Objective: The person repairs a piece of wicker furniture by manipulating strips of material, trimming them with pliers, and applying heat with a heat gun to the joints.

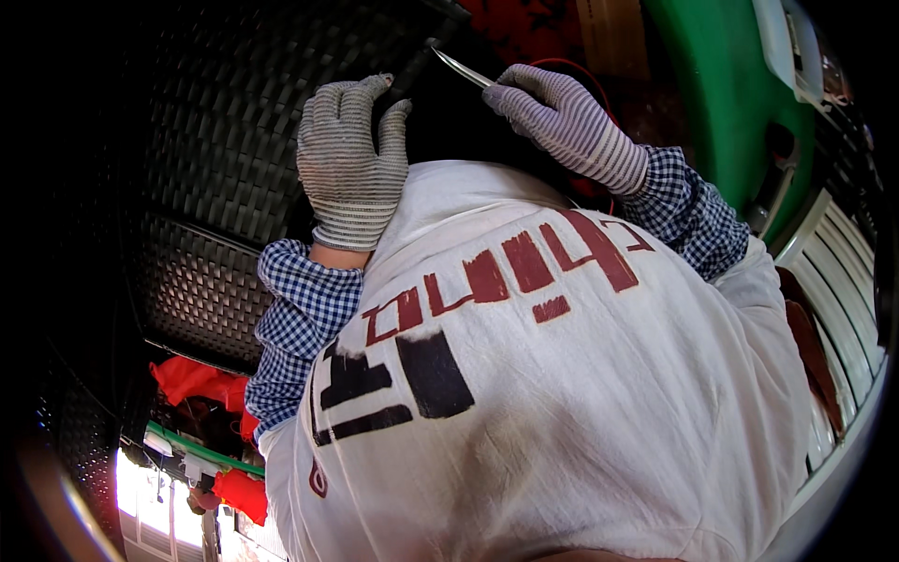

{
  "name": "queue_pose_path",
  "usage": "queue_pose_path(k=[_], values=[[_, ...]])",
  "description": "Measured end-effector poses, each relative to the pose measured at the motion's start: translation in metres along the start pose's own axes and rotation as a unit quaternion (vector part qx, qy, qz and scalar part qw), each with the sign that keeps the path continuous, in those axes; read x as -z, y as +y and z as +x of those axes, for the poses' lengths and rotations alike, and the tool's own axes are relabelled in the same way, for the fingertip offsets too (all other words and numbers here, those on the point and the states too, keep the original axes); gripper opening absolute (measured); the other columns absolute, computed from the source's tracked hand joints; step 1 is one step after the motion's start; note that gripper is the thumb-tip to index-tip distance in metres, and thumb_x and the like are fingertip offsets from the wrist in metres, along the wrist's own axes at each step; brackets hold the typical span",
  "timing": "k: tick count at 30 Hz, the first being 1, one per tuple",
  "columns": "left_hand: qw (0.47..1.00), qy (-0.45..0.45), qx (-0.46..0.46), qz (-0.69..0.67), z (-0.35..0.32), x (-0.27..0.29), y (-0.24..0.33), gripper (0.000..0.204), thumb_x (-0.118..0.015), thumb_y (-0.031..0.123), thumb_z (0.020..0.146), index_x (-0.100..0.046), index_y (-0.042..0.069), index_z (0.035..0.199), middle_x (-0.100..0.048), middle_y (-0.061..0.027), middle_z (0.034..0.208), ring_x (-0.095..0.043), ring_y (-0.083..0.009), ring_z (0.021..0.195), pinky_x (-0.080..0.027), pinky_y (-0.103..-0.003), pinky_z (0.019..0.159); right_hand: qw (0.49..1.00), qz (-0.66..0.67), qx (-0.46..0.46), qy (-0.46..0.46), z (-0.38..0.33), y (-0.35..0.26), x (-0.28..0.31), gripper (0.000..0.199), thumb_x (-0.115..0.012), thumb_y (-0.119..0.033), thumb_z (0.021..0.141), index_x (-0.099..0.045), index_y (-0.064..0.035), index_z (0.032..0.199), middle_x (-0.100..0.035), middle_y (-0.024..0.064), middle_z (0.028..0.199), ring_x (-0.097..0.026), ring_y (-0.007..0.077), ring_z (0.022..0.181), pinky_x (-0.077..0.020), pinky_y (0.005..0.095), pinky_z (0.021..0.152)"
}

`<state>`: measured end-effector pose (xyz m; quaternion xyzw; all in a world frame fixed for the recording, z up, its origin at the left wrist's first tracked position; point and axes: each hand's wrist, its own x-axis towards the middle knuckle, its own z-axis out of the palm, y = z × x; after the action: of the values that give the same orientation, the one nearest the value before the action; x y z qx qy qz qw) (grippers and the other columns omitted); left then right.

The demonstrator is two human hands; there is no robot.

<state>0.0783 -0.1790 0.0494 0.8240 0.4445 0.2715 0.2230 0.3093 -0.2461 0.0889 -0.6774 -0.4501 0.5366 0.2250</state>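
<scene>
My left hand (352, 159), in a grey striped knit glove, rests against the dark woven wicker panel (234, 122). Its fingers are stretched out with the thumb apart, and I see nothing held in it. Across a dark gap, my right hand (567, 122), gloved the same way, is closed around a slim pointed metal tool (461, 67). The tool's shiny, slightly curved tip points up and left toward the wicker. Its handle is hidden in the glove, so its exact kind does not show.
A thin red cord (588, 77) loops behind my right hand. Beyond it are a brown cardboard piece (613, 37) and a large green surface (721, 84). White slats (833, 290) stand at the right; red cloth (198, 379) lies at the lower left.
</scene>
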Motion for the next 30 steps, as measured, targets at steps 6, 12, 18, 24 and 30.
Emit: queue_pose_path(k=[6,12,18,24,30], values=[[1.000,-0.004,0.001,0.002,0.002,0.002,0.002,0.025,-0.079,0.016,0.086,-0.073,0.007,0.109,-0.069,-0.0117,0.103,-0.067,-0.0300,0.095,-0.055,-0.040,0.086,0.968,0.189,-0.132,-0.095,-0.003,-0.014,0.004,0.030,-0.056,-0.036,0.106,-0.061,-0.0080,0.098,-0.046,-0.0080,0.064,-0.037,0.0001,0.050,-0.0293,0.0175,0.044],[1.000,-0.012,0.012,0.006,0.003,0.002,0.001,0.025,-0.078,0.017,0.087,-0.072,0.006,0.108,-0.069,-0.0120,0.103,-0.067,-0.0304,0.095,-0.055,-0.041,0.086,0.971,0.189,-0.108,-0.103,-0.007,-0.005,0.002,0.037,-0.057,-0.040,0.105,-0.065,-0.0049,0.096,-0.051,-0.0034,0.064,-0.044,0.0045,0.052,-0.0384,0.0223,0.048],[1.000,-0.009,0.011,0.013,0.000,0.002,0.002,0.025,-0.078,0.017,0.087,-0.073,0.006,0.108,-0.069,-0.0121,0.103,-0.067,-0.0305,0.094,-0.056,-0.041,0.085,0.984,0.125,-0.081,-0.093,-0.006,-0.007,-0.003,0.034,-0.056,-0.038,0.106,-0.064,-0.0055,0.098,-0.050,-0.0046,0.066,-0.044,0.0033,0.055,-0.0372,0.0214,0.050],[1.000,0.007,0.006,0.010,0.000,-0.001,0.005,0.025,-0.079,0.016,0.086,-0.073,0.006,0.108,-0.069,-0.0120,0.103,-0.068,-0.0307,0.095,-0.056,-0.040,0.085,0.985,0.127,-0.103,-0.057,-0.006,-0.004,-0.004,0.030,-0.056,-0.035,0.106,-0.062,-0.0068,0.099,-0.045,-0.0074,0.064,-0.038,0.0010,0.052,-0.0314,0.0190,0.046],[1.000,0.011,0.011,0.002,0.001,-0.003,0.003,0.024,-0.079,0.013,0.084,-0.073,0.007,0.107,-0.070,-0.0119,0.101,-0.067,-0.0312,0.093,-0.055,-0.041,0.084,0.979,0.155,-0.086,-0.099,-0.001,-0.008,0.009,0.036,-0.057,-0.038,0.105,-0.064,-0.0044,0.096,-0.054,-0.0034,0.068,-0.045,0.0037,0.055,-0.0394,0.0214,0.050]])
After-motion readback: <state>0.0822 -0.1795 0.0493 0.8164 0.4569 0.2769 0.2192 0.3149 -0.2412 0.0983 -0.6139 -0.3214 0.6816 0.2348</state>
